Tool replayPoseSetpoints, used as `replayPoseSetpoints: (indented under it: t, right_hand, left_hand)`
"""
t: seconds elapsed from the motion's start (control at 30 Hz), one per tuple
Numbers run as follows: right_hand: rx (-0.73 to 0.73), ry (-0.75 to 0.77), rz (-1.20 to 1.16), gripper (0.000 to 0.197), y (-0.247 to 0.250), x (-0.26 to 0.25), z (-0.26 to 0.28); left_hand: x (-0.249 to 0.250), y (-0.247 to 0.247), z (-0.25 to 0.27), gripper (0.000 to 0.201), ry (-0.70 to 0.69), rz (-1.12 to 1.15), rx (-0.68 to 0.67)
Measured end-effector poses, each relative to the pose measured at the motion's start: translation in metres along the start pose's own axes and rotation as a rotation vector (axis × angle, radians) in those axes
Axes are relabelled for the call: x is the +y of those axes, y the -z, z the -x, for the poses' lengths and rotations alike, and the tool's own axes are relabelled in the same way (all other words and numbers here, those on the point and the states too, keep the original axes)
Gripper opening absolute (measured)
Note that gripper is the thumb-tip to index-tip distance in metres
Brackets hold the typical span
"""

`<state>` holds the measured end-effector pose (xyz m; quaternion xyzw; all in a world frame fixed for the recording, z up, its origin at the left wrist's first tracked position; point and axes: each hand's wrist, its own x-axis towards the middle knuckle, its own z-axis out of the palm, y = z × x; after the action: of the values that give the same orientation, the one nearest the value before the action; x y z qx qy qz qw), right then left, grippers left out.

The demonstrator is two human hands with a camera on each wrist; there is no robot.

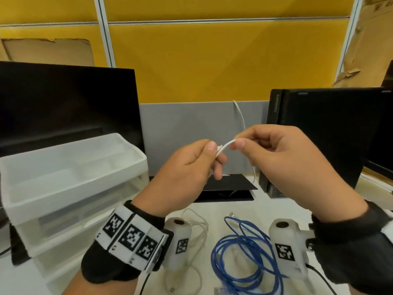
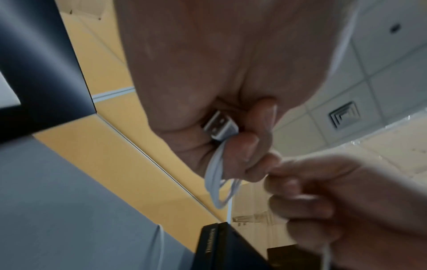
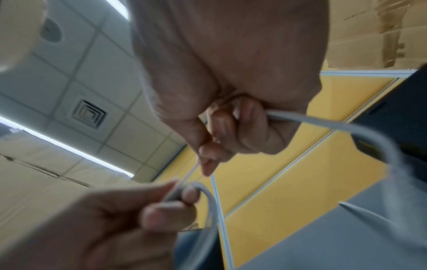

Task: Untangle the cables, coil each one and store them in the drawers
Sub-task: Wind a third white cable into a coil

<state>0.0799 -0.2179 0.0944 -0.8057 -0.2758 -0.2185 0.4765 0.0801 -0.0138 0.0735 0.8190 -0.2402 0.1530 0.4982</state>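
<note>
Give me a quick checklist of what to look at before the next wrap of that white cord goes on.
1. Left hand grips the white cable and its USB plug: ok.
2. Right hand pinches the cable to feed it: ok.
3. Loops already hang from the left fingers: ok.
4. Trailing cable free of snags behind the hands: cannot tell.
5. Blue cable coiled and stored: not ok, loose on the desk.
6. Drawer unit open to receive: cannot tell.

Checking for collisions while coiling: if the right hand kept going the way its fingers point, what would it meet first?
Probably the left hand: the right hand points leftward at it, both pinching the white cable across a short gap. Depth is unclear.
</note>
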Motion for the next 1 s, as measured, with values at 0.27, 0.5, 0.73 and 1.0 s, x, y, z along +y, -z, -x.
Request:
replayPoseSetpoints:
  t: [0.27,0.5,0.73,1.0]
  right_hand:
    - [-0.014,-0.072,-0.046,0.021,-0.007,0.026,-0.007]
    - [-0.166,-0.215,0.047,0.019,-0.01,0.039,-0.007]
    - [0.104,-0.21,-0.521,0.02,-0.007,0.034,-0.011]
    - [-0.109,-0.279,-0.86,0.026,-0.013,0.01,-0.007]
  left_hand:
    - [0.019,0.005,0.002,0.032,0.055,0.522,-0.099]
    - [0.016,0.022,-0.002,0.03,0.06,0.96,-0.042]
    - [0.011,0.008,-0.005,0.026,0.107,0.924,-0.025]
    - [0.007,-0.004,-0.006,0.028,0.099,0.875,-0.09]
